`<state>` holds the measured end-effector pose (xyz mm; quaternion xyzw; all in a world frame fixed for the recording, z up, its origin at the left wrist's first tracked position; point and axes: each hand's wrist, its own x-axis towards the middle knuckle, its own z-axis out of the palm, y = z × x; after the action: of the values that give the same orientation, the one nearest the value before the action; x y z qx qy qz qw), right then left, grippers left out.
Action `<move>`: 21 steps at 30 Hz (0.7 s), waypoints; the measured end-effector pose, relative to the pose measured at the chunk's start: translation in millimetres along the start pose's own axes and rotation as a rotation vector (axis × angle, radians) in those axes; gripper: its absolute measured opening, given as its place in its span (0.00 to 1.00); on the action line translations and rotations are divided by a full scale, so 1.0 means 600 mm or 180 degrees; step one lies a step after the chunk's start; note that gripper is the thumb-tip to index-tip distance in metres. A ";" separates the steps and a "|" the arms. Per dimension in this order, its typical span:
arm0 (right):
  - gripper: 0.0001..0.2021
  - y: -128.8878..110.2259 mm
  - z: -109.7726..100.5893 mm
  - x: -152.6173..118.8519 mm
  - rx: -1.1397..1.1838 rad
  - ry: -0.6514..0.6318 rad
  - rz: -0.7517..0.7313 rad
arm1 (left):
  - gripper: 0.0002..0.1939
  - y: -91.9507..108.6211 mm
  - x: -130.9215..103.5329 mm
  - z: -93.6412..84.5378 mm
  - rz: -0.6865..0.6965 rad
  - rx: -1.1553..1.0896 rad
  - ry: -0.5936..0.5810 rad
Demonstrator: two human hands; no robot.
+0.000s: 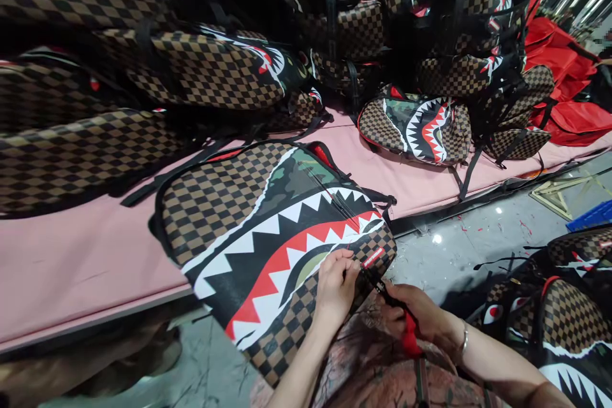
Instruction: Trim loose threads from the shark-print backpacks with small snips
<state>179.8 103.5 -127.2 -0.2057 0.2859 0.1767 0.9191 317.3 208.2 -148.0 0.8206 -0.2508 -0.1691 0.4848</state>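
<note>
Lying partly on the pink padded surface [109, 268] with its near end overhanging, the backpack [268, 236] is smooth and sheet-like – brown-and-black checks, a camouflage patch, jagged white and red teeth. Left hand [335, 287] rests at the near end, fingers bent and close together beside a dark fitting; cannot tell whether they pinch it. Right hand [406, 312] has its fingers curled round a narrow black strap [382, 287], a red piece [410, 335] hanging below. Bracelet [465, 336] on right wrist: thin, shiny. The fitting between the hands is too small and dark to identify; the backpack's underside is hidden. Row of checkered bags [205, 70] behind is shadowed, partly cut off; more bags [568, 312] at lower right, also cropped – contents not visible. Blue plastic item [593, 215] runs out of view, red bags [559, 76] near it.
</note>
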 end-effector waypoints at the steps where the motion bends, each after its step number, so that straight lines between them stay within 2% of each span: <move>1: 0.21 0.000 0.002 0.003 0.0101 -0.0042 0.0025 | 0.15 0.000 -0.001 0.000 -0.0001 -0.0002 -0.0008; 5: 0.18 0.000 0.010 0.014 0.0578 -0.0182 0.0136 | 0.14 0.003 -0.005 0.000 0.0025 0.0039 0.0028; 9: 0.17 0.002 0.015 0.028 0.0778 -0.0233 0.0055 | 0.13 0.004 -0.007 0.002 0.0100 0.0070 0.0083; 14: 0.20 0.008 0.013 0.025 0.0489 -0.0324 -0.0180 | 0.14 0.003 -0.006 -0.004 0.0074 -0.0032 0.0235; 17: 0.21 -0.010 0.007 0.006 0.0005 -0.0189 -0.0540 | 0.13 0.019 -0.017 -0.014 0.0162 -0.0233 0.0228; 19: 0.22 -0.036 -0.003 -0.005 -0.0585 0.0087 -0.1038 | 0.12 0.038 -0.032 -0.021 0.0388 -0.0422 -0.0152; 21: 0.22 -0.071 -0.020 -0.011 -0.1289 0.0423 -0.1558 | 0.12 0.060 -0.048 -0.027 0.0803 -0.0619 -0.0958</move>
<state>188.2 60.1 -120.3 -0.4582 0.2464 -0.0100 0.8540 293.7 221.8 -107.8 0.6977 -0.4035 -0.2510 0.5361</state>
